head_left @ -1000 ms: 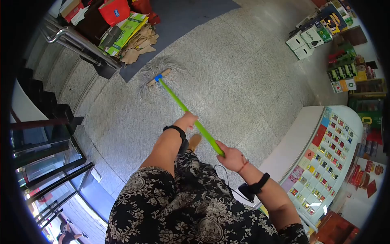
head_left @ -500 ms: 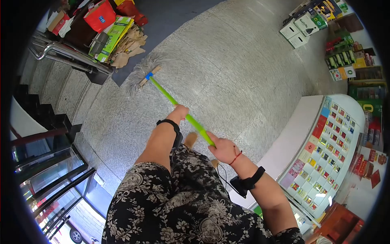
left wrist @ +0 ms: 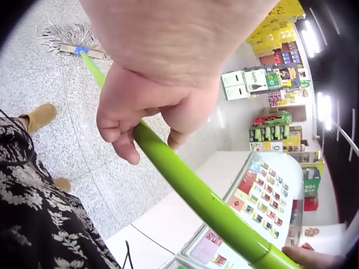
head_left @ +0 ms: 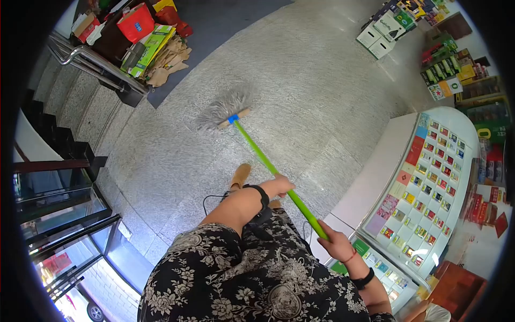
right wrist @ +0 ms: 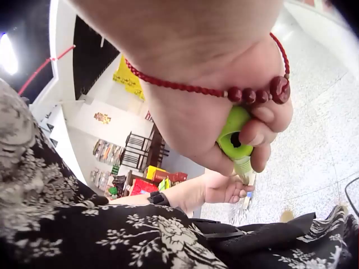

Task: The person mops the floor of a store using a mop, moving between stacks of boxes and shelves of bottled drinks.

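A string mop point(head_left: 225, 107) with grey strands, a wooden bar and a blue joint lies on the speckled floor ahead of me. Its bright green handle point(head_left: 256, 152) slants back toward my body. Partway down the handle my left hand point(head_left: 279, 185) grips it, fingers curled round, as the left wrist view shows closely. My right hand point(head_left: 337, 246) holds the handle's top end. In the right wrist view that hand point(right wrist: 224, 123) wraps round the hollow green end point(right wrist: 235, 137), below a red beaded bracelet point(right wrist: 247, 94).
A glass display counter point(head_left: 424, 182) with small packs stands at my right. White cartons point(head_left: 381, 35) sit beyond it. At the left are a metal railing point(head_left: 91, 56), steps point(head_left: 80, 115) and glass doors point(head_left: 70, 214). Flattened cardboard point(head_left: 169, 61) lies by the grey mat point(head_left: 214, 32).
The mop head first slid slightly left, then swept right and nearer to me, its strands now trailing left. Both hands moved right and back with the handle, keeping their grip.
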The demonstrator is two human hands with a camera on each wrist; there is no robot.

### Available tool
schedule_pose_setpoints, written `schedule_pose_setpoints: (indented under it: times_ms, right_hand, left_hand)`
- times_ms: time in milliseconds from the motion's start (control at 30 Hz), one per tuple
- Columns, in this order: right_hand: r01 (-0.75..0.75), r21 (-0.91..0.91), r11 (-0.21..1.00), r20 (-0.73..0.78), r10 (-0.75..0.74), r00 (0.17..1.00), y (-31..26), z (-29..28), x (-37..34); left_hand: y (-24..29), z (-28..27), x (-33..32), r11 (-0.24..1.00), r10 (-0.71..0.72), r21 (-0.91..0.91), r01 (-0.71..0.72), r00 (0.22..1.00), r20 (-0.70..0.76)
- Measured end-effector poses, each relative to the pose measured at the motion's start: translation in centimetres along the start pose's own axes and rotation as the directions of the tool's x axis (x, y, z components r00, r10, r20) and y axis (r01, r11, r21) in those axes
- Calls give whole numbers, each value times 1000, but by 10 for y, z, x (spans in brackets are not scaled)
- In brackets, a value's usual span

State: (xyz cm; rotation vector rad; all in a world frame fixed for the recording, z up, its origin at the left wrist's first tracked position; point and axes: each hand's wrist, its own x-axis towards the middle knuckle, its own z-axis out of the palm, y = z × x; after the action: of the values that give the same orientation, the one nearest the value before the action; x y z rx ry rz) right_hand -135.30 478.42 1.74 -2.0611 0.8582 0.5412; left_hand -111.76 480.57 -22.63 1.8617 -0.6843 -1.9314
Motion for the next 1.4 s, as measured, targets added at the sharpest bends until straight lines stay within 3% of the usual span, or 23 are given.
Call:
schedule_pose_setpoints:
  times_ms: [33,267,467,600,700,800,967,1100,1167,1267,1333,1400]
  right_hand:
    - [-7,22,1000,-28,8,1000,8,0,-16]
    - [-124,79,989,-80,131,988,34,1,-107]
    - [-133,161,978,-92,149,985,36,4,-129]
    - [-135,89,987,-117,145,982,39,4,-111]
    - [-170,90,981,-104,179,978,23,-13,-81]
    - [-97,76,992,-141,107,984,17,-23,-28]
    - [-18,31,999,-151,23,988,-9,-58,93]
    - [89,47,995,-165,-80,983,-40,-97,204]
    - [84,44,995,-132,-78,988,-54,-117,258]
    - [106,34,994,-109,-101,989,-76,-142,325]
    - [126,25,992,-114,-123,986,-85,-154,355]
    - [149,17,989,-132,-146,980,-91,-162,374]
  left_hand:
    - [10,14,-7,1000,-13,1,13,995,102]
    - [37,97,-20,992,-104,96,76,935,340]
    - [46,112,-33,990,-92,135,40,908,408]
    - [45,96,-21,990,-72,138,23,928,365]
    - [55,67,-19,994,-35,107,2,951,308]
    - [56,33,13,997,-48,70,29,958,284]
    - [84,-71,59,991,-28,-136,15,995,-95]
    - [113,-180,103,992,-51,-122,23,972,-231]
    - [130,-229,122,979,-73,-202,15,957,-282]
    - [146,-292,149,990,-45,-140,-5,936,-349]
    - [152,-324,169,998,17,63,9,916,-400]
    - [167,-338,164,999,2,50,21,899,-439]
